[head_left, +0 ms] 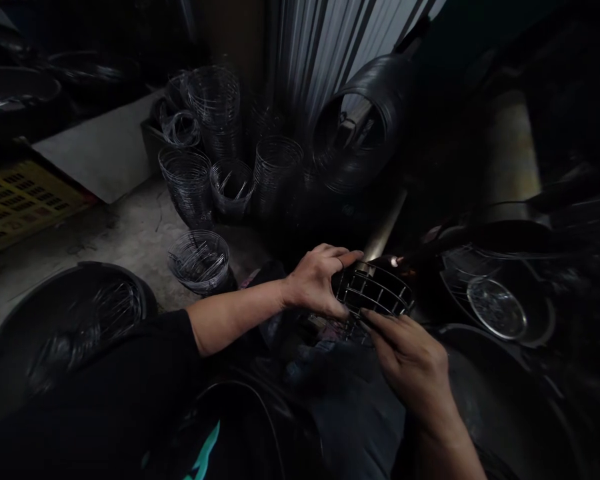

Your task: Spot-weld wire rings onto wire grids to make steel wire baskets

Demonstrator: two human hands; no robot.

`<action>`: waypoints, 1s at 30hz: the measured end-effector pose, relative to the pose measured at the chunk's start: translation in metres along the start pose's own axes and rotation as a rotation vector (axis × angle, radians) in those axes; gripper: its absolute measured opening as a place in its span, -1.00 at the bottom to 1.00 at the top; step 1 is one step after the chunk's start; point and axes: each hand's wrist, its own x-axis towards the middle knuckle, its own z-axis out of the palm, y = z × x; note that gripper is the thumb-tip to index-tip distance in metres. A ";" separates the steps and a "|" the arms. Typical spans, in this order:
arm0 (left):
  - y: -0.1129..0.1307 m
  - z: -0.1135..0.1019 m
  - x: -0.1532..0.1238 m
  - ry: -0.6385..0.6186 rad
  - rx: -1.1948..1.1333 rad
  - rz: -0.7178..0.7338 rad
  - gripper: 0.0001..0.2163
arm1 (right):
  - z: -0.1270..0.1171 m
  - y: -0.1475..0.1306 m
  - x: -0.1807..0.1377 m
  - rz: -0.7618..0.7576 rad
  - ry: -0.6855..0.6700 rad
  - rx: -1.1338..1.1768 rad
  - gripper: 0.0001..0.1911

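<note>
My left hand (317, 280) grips the left side of a small round wire cage (377, 293) held above my lap. Its thumb lies under the rim and its fingers curl over the top. My right hand (410, 357) holds the cage's near edge from below, fingers stretched along the wires. A small orange glow (395, 261) shows at the cage's far rim, where a dark metal arm (385, 230) comes down toward it.
Stacks of finished wire cages (200, 173) stand on the concrete floor behind. A big coil of black wire (365, 120) leans at centre back. A black tub (65, 327) sits at left, a yellow crate (15, 200) further left, a shiny round disc (495, 307) at right.
</note>
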 end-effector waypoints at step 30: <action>-0.016 0.001 0.065 0.012 -0.098 -0.161 -0.12 | 0.006 0.038 0.030 0.500 0.391 0.284 -0.67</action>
